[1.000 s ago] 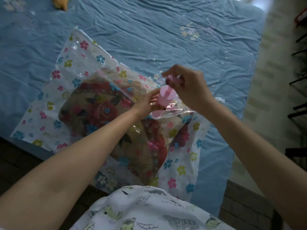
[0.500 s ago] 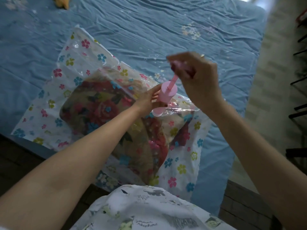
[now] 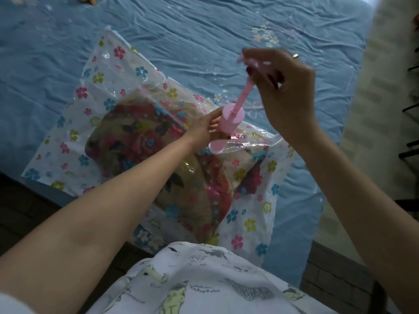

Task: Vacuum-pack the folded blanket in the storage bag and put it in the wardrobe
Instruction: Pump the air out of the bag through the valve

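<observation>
Since the earlier frames the pump rod (image 3: 243,95) has risen farther out of the pink hand pump (image 3: 231,121), drawn upward by the right hand (image 3: 283,91), which now sits higher above the bag. The pump barrel stands tilted on a pink valve (image 3: 215,147) set in the clear top film of the storage bag (image 3: 95,96). The bag, printed with coloured flowers, lies flat on the blue bed sheet (image 3: 204,30), near the bed's close edge. Inside it the folded blanket (image 3: 145,141), tan with red floral pattern, fills the middle and bulges the film. The left hand (image 3: 204,130) has its grip clasped around the lower pump barrel, steadying it at the valve. The right hand's grip is pinched on the handle at the top of the rod; a ring (image 3: 295,55) shows on one finger. A white printed garment (image 3: 199,282) occupies the lower foreground.
</observation>
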